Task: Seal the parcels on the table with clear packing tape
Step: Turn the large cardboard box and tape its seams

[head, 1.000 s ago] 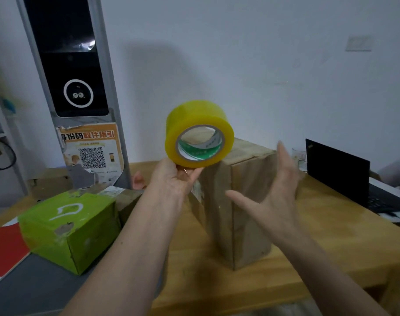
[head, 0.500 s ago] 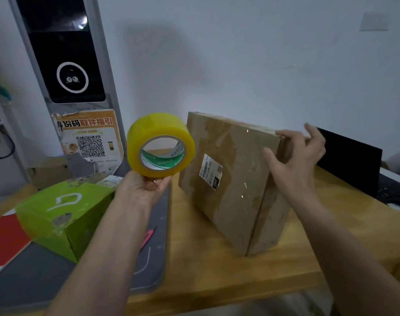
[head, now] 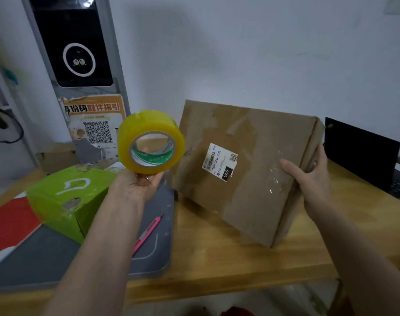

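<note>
My left hand (head: 138, 184) holds the roll of tape (head: 150, 142) up from below, fingers curled around its lower rim, above the grey mat (head: 85, 258). My right hand (head: 308, 176) grips the right edge of the cardboard box (head: 247, 169), which stands tilted on the wooden table (head: 217, 258). A green box (head: 66, 197) sits to the left.

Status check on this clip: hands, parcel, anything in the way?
Left hand holds tape roll aloft. Right hand grips brown box, tilted on table. No tape pulled yet. Pink knife and green box lie left, clear.
</note>
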The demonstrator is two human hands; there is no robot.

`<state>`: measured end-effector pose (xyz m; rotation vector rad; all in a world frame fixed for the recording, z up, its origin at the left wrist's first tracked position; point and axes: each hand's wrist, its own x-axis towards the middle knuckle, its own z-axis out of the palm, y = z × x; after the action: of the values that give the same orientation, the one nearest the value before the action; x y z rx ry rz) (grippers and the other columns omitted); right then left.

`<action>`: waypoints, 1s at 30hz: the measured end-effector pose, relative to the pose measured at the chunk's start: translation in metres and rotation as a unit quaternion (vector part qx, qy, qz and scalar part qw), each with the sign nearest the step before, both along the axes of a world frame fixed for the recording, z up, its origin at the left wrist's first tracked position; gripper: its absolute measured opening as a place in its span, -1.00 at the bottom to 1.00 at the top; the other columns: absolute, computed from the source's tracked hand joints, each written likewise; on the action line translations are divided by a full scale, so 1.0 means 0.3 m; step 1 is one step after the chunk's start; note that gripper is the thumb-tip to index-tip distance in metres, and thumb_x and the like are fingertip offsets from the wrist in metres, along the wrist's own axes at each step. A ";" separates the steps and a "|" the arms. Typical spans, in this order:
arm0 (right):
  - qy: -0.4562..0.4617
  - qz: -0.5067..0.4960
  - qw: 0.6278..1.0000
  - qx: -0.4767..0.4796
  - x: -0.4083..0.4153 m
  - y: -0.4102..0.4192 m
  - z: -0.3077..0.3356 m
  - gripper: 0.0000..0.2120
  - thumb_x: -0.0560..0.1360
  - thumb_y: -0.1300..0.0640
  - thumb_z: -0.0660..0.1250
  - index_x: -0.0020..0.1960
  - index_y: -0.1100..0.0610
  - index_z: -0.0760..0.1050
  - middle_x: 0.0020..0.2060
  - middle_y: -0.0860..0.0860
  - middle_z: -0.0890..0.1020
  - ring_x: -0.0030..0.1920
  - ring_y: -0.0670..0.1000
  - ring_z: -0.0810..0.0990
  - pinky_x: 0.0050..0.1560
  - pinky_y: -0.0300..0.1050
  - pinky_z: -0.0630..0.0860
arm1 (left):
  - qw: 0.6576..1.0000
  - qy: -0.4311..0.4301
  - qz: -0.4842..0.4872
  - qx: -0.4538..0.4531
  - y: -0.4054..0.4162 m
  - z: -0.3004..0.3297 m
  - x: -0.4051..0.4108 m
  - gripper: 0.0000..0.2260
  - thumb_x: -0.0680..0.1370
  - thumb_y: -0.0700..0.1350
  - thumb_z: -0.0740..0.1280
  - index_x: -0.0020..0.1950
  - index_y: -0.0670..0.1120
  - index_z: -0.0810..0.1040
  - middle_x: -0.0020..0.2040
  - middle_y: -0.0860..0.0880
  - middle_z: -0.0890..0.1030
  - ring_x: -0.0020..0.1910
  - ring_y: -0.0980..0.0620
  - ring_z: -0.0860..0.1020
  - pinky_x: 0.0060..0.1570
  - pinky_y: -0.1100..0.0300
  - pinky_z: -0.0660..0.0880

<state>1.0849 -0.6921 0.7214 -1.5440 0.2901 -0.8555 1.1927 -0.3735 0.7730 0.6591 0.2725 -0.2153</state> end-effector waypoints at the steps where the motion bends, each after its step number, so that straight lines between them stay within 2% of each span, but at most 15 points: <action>1: -0.013 0.007 1.000 0.018 0.001 -0.008 -0.001 0.18 0.08 -0.14 0.66 0.55 -0.13 0.10 0.40 -0.06 0.44 0.34 -0.03 0.48 0.35 0.12 0.44 | 1.000 -0.001 0.008 -0.007 0.017 0.002 0.005 -0.79 0.68 -0.16 0.19 0.22 -0.15 0.56 0.20 -0.13 0.65 0.25 -0.14 0.59 0.13 -0.06 0.55; 4: -0.027 0.017 0.998 0.049 0.004 -0.016 0.002 0.08 0.12 -0.11 0.66 0.52 -0.12 0.20 0.35 -0.07 0.51 0.29 -0.01 0.54 0.31 0.10 0.48 | 0.999 -0.005 0.024 -0.021 0.062 0.001 0.021 -0.73 0.68 -0.15 0.17 0.32 -0.15 0.55 0.26 -0.14 0.62 0.29 -0.16 0.56 0.27 -0.08 0.50; 6: -0.037 0.027 0.997 0.065 0.007 -0.013 -0.001 0.01 0.19 -0.02 0.64 0.53 -0.09 0.21 0.33 -0.06 0.52 0.27 -0.01 0.56 0.27 0.04 0.51 | 0.999 -0.006 0.024 -0.031 0.078 -0.001 0.018 -0.74 0.68 -0.16 0.19 0.29 -0.15 0.58 0.21 -0.15 0.65 0.28 -0.17 0.57 0.24 -0.10 0.52; 8: -0.037 0.031 0.995 0.093 0.006 -0.006 0.003 -0.03 0.22 0.01 0.61 0.53 -0.09 0.22 0.32 -0.07 0.53 0.23 -0.03 0.59 0.12 -0.05 0.56 | 0.999 -0.004 0.023 -0.029 0.083 -0.005 0.007 -0.78 0.67 -0.17 0.19 0.16 -0.16 0.61 0.04 -0.16 0.69 0.24 -0.15 0.59 0.16 -0.08 0.55; 11: -0.031 0.017 0.991 0.131 -0.015 -0.008 0.024 -0.37 0.40 0.11 0.50 0.42 -0.06 0.39 0.19 -0.08 0.62 0.00 -0.12 0.66 -0.20 -0.25 0.56 | 1.000 -0.008 0.013 -0.023 0.085 -0.015 -0.013 -0.77 0.68 -0.16 0.16 0.02 -0.18 0.60 -0.19 -0.16 0.70 0.20 -0.13 0.60 0.12 -0.07 0.55; 13: -0.013 0.009 0.987 0.157 -0.032 -0.027 0.043 -0.52 0.45 0.09 0.45 0.34 -0.04 0.46 0.11 -0.07 0.64 -0.08 -0.11 0.64 -0.27 -0.21 0.53 | 1.000 -0.007 0.008 -0.017 0.084 -0.024 -0.018 -0.76 0.68 -0.15 0.16 0.02 -0.17 0.60 -0.26 -0.16 0.70 0.17 -0.12 0.61 0.08 -0.05 0.55; 17: 0.020 0.007 0.979 0.202 -0.054 -0.065 0.083 -0.58 0.45 0.02 0.44 0.29 0.05 0.52 -0.05 -0.03 0.67 -0.23 -0.08 0.68 -0.32 -0.19 0.57 | 1.000 -0.005 0.005 -0.007 0.068 -0.044 -0.010 -0.77 0.68 -0.16 0.17 0.05 -0.16 0.62 -0.21 -0.14 0.71 0.10 -0.11 0.64 0.09 -0.05 0.57; 19: 0.027 0.012 0.975 0.221 -0.063 -0.070 0.092 -0.58 0.45 0.04 0.45 0.27 0.12 0.53 -0.04 0.02 0.69 -0.18 -0.02 0.70 -0.25 -0.12 0.63 | 1.000 0.004 -0.004 0.001 0.049 -0.056 -0.004 -0.78 0.68 -0.16 0.19 0.17 -0.15 0.61 -0.07 -0.13 0.71 0.11 -0.13 0.64 0.15 -0.05 0.57; 21: 0.020 0.020 0.973 0.229 -0.068 -0.066 0.090 -0.54 0.39 0.03 0.50 0.25 0.14 0.55 0.01 0.07 0.70 -0.05 0.07 0.70 -0.09 0.00 0.65 | 1.000 0.007 -0.013 0.011 0.027 -0.074 0.001 -0.79 0.67 -0.14 0.20 0.22 -0.14 0.58 0.06 -0.12 0.68 0.20 -0.12 0.61 0.13 -0.03 0.57; 24: -0.012 0.007 0.976 0.219 -0.069 -0.057 0.077 -0.43 0.29 0.01 0.56 0.26 0.10 0.54 0.07 0.06 0.69 0.01 0.08 0.69 0.02 0.07 0.64 | 0.999 0.004 -0.033 0.024 -0.002 -0.098 -0.010 -0.82 0.68 -0.13 0.19 0.09 -0.15 0.57 0.02 -0.12 0.66 0.29 -0.11 0.56 0.10 -0.03 0.54; 27: -0.054 -0.027 0.979 0.194 -0.063 -0.040 0.070 -0.31 0.30 0.01 0.56 0.38 0.09 0.43 0.15 0.03 0.64 0.06 0.06 0.68 -0.01 0.01 0.63 | 0.998 0.010 -0.044 0.034 -0.016 -0.110 -0.034 -0.81 0.68 -0.15 0.17 0.02 -0.16 0.56 0.18 -0.12 0.64 0.33 -0.12 0.53 0.12 -0.04 0.51; 28: -0.066 -0.042 0.980 0.182 -0.061 -0.030 0.073 -0.21 0.26 -0.02 0.58 0.43 0.08 0.38 0.20 0.02 0.61 0.10 0.04 0.65 0.06 0.02 0.62 | 0.998 0.007 -0.044 0.036 -0.017 -0.112 -0.041 -0.80 0.68 -0.16 0.17 0.00 -0.17 0.56 0.21 -0.12 0.63 0.34 -0.12 0.52 0.15 -0.04 0.50; 30: -0.080 -0.088 0.985 0.125 -0.058 -0.013 0.079 -0.04 0.21 -0.09 0.59 0.51 0.03 0.26 0.32 -0.02 0.51 0.24 -0.02 0.56 0.25 0.04 0.53 | 0.998 0.007 -0.043 0.040 -0.016 -0.104 -0.048 -0.81 0.67 -0.16 0.17 -0.02 -0.18 0.55 0.11 -0.14 0.65 0.32 -0.12 0.53 0.22 -0.03 0.48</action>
<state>1.0676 -0.6961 0.7450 -1.2229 0.4054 -1.0346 1.1783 -0.3783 0.7419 0.7492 0.2674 -0.2924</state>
